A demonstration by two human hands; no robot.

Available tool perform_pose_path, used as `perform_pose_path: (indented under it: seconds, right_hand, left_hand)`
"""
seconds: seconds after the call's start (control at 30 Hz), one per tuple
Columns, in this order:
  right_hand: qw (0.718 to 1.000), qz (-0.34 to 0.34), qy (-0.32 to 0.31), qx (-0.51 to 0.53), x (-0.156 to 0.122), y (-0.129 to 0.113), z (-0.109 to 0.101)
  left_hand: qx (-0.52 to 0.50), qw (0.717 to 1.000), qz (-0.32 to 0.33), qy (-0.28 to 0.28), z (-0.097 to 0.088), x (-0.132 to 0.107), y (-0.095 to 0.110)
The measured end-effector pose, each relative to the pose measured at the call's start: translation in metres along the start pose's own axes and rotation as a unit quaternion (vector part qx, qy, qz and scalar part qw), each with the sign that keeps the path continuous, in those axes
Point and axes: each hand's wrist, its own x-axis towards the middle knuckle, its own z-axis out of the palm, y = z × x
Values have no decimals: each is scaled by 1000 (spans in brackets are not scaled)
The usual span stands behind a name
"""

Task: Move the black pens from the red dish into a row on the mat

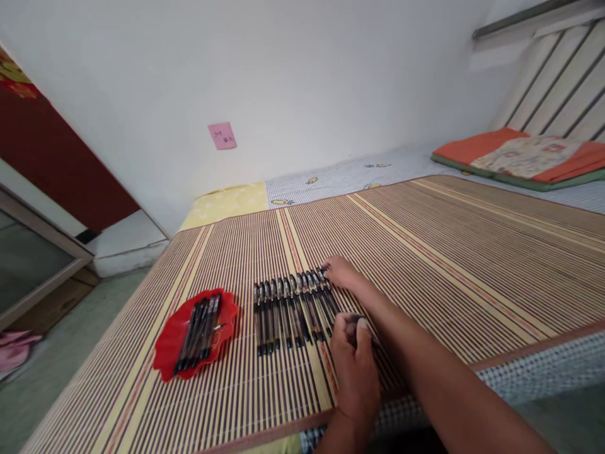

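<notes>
Several black pens [290,309] lie side by side in a row on a striped bamboo mat [449,252]. My right hand [343,273] reaches to the far right end of the row, and its fingers touch the tips of the last pens there. My left hand [352,359] rests on the mat at the near right end of the row, with fingers curled against the bottom of the last pen. A red plate [170,343] to the left of the row holds several more black pens [201,329].
The mat covers a bed beside a white wall with a pink sticky note [222,135]. An orange and green folded cushion [524,157] lies at the far right. The floor [57,372] drops away on the left.
</notes>
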Motion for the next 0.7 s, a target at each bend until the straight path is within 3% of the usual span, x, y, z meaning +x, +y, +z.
perform_pose_path:
  seconds: [0.7]
  right_hand:
    - [1000,-2,2,28,-3,0,-1]
  left_hand:
    - [23,1000,4,4,-1,-2,-2]
